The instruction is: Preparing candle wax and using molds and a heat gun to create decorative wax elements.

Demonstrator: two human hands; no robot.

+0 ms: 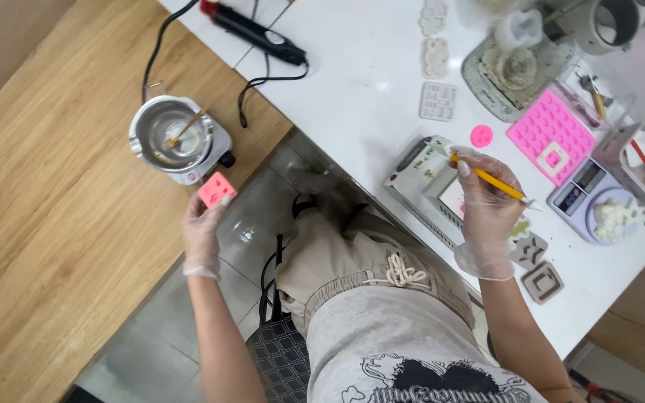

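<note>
Beside the melting pot (172, 134) on the wood bench (46, 224), your left hand (201, 233) is pinching a pink mould (216, 189), kept close w/ cavities up. Right hand (487, 216) is gripping a yellow stick (490, 179) pen-style over the white bench (360, 82), tip at a small box (421, 170).

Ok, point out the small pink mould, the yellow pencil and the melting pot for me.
Small pink mould (216, 189), head view, middle of its top face.
Yellow pencil (496, 181), head view, mid-shaft beside the fingers.
Melting pot (143, 125), head view, left rim.
</note>
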